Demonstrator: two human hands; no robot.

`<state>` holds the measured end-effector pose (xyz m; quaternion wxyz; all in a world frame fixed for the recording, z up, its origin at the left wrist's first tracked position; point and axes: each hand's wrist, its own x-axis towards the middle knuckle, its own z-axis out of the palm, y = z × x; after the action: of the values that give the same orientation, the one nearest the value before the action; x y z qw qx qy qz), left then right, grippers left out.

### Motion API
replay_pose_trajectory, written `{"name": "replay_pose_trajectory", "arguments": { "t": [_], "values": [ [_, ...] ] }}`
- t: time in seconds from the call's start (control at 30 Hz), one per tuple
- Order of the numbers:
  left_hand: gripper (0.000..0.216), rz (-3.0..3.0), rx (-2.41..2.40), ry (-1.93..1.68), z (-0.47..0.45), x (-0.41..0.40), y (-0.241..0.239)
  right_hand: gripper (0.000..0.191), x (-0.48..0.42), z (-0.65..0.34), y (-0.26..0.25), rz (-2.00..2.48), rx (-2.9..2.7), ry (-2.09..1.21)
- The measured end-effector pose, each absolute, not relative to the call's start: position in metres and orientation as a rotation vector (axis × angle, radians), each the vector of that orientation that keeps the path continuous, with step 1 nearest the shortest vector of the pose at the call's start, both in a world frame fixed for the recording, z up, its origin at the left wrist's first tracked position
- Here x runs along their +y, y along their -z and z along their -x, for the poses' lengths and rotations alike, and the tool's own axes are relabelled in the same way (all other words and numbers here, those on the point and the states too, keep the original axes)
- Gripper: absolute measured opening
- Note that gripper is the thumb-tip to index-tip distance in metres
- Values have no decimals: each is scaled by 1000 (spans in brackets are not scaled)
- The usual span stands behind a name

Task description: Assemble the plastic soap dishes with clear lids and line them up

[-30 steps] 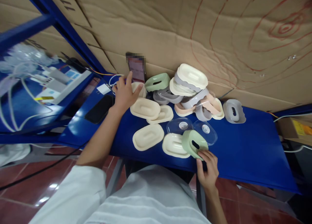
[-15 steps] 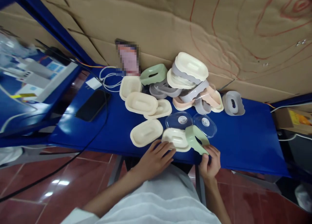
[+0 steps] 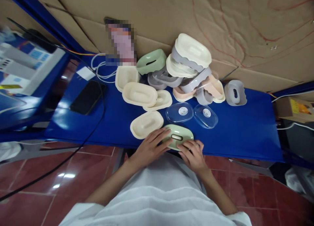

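A pale green oval lid with a slot in its top lies at the near edge of the blue table. Both hands rest on it: my left hand on its left side, my right hand on its near right edge. It appears to cover the cream tray that lay there. A cream oval tray sits just left of it. Two clear oval lids with round stickers lie right behind.
A heap of cream, grey, pink and green oval trays and lids stands against the cardboard wall. A grey lid lies right of it. A propped phone and a flat black phone with cables are at the left.
My left hand came back from the propped phone to the near edge. My right hand turned the green lid from tilted on its edge to flat, over the cream tray.
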<state>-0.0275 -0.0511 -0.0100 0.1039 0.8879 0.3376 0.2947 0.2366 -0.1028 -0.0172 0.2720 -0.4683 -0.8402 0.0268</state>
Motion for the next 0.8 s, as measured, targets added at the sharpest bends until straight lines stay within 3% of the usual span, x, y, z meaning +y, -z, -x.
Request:
{"name": "replay_pose_trajectory", "arguments": {
  "t": [0.23, 0.47, 0.6, 0.67, 0.8],
  "values": [
    [41, -2620, 934, -814, 30, -47, 18, 32, -99, -247, 11, 1268, -2354, -142],
    [37, -2505, 979, -853, 21, -50, 11, 64, -34, -315, 7, 1715, -2010, 22],
    [39, -2344, 1007, -891, 15, -51, 8, 50, -30, -328, 7, 1633, -1961, -16],
    [48, -2235, 1043, -858, 13, -52, 9, 50, -43, -318, 0, 1544, -1992, -158],
    [87, -2089, 1076, -803, 11, -48, 14, 57, -72, -284, -13, 1283, -2247, -368]
  ]
}}
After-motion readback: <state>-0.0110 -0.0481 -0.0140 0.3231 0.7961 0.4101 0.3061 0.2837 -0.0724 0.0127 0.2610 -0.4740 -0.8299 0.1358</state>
